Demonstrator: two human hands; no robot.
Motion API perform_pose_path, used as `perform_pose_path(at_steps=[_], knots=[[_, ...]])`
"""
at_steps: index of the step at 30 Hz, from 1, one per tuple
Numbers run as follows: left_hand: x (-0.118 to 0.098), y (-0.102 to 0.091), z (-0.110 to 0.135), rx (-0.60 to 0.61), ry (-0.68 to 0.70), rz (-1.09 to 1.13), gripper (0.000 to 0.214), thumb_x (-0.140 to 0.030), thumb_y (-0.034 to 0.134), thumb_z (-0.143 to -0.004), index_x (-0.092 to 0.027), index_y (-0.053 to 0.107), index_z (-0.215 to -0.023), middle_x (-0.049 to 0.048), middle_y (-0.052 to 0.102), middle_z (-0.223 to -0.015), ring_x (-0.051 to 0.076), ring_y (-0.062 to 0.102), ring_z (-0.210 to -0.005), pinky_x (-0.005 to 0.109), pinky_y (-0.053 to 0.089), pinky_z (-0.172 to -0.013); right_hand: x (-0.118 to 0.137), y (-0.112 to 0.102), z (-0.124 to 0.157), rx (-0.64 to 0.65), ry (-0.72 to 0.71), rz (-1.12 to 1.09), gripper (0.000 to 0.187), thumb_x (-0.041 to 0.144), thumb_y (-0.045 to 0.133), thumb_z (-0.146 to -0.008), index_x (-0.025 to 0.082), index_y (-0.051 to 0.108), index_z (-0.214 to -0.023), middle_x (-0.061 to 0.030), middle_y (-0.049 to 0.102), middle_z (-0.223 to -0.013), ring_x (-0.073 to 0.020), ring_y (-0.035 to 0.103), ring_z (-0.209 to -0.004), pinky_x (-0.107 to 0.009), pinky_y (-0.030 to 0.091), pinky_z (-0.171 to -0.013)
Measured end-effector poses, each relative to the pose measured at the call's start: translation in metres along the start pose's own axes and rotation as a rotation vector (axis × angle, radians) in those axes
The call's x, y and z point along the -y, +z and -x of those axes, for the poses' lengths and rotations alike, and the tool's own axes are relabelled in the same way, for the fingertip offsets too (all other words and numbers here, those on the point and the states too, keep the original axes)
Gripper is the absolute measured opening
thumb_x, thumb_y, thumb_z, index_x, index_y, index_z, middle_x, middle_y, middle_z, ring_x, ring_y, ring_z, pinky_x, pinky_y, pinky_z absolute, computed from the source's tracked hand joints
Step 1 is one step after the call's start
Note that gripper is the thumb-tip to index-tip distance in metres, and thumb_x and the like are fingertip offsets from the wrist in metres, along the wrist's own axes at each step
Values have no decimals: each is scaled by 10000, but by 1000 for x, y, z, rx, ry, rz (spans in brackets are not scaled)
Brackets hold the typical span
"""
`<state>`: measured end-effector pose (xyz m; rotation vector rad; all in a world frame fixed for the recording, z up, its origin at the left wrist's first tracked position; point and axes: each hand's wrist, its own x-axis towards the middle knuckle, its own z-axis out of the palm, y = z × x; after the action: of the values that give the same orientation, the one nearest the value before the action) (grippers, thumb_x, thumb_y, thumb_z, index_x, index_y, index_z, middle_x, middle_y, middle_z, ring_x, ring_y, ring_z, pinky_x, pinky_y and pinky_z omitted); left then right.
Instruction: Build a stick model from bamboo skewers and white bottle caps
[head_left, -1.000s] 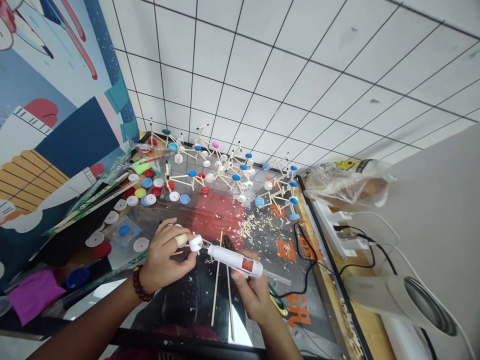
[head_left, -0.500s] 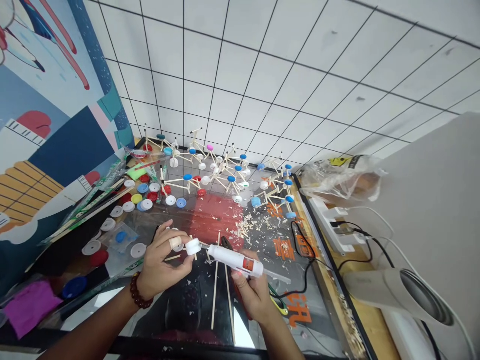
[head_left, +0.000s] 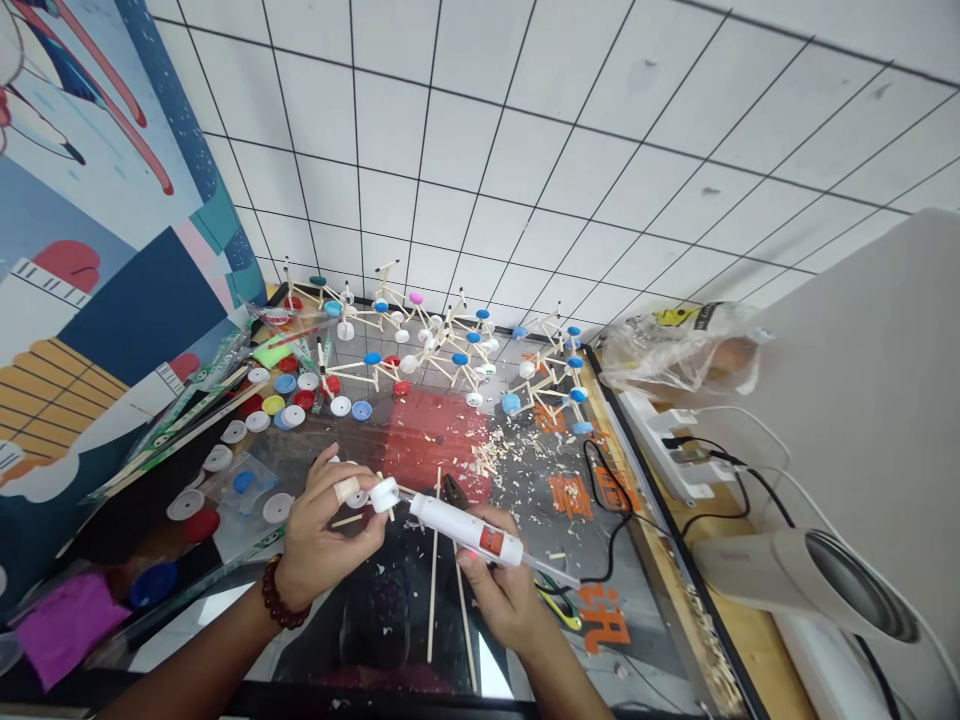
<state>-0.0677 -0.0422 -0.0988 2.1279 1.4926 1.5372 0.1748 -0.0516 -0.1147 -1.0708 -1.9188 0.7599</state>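
A white bottle cap [head_left: 385,493] is pinched between the thumb and fingers of my left hand [head_left: 326,520], with a short wooden stick showing beside it. My right hand [head_left: 504,592] is closed around a white hot glue gun [head_left: 454,522], its nozzle against or very close to the cap. A clear glue stick [head_left: 551,571] pokes out from the gun's back end. Below the hands, two long wooden sticks [head_left: 433,590] lie on the dark tabletop. Dark plier-like jaws [head_left: 452,490] show just beyond the gun; the rest is hidden.
Several stick-and-cap models [head_left: 457,350] stand along the back. Loose caps [head_left: 274,404] and a purple packet [head_left: 71,628] lie at left. Wood scraps [head_left: 499,452] are scattered in the middle. A black cord [head_left: 611,545] runs toward a white power strip [head_left: 664,440] at right.
The glue gun has tilted slightly, its back end lower, and my right hand has shifted a little with it. My left hand still holds the cap at the nozzle. The view has moved slightly.
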Motion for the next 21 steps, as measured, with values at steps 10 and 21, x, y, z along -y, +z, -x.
perform_pose_path(at_steps=[10, 21], knots=[[-1, -1, 0, -7, 47, -28, 364, -55, 696, -677, -237, 604, -978, 18, 701, -893, 203, 669, -850, 583, 378, -1073, 4, -1, 0, -30, -75, 34, 256, 290, 504, -942, 229, 507, -1192, -58, 616, -1009, -201, 615, -876, -308, 518, -757], [-1, -1, 1, -21, 17, -33, 347, -75, 691, -690, -244, 599, -978, 14, 702, -895, 200, 676, -839, 572, 394, -1065, -2, -5, 1, -41, -40, 45, 239, 291, 507, -934, 224, 527, -1162, -69, 616, -1012, -214, 612, -883, -334, 519, -779]])
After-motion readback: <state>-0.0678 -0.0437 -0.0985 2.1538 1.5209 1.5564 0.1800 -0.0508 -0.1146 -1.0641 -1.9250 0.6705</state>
